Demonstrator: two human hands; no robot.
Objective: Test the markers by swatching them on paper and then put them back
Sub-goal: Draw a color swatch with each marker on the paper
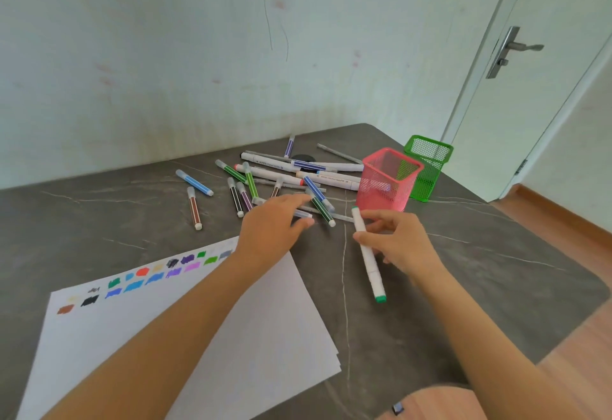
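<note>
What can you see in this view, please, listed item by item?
Table: one, dark grey marbled, under everything.
Paper: a few white sheets, near left; colour swatches along the top sheet's far edge.
Loose markers: roughly eighteen, mixed colours, scattered mid-table.
Pink cup: one, mesh, right of the markers.
Green cup: one, mesh, behind the pink one.
Door: one, white, metal handle, far right.
Left hand: over the loose markers; grip unclear.
Right hand: holds a white marker with green ends.
</note>
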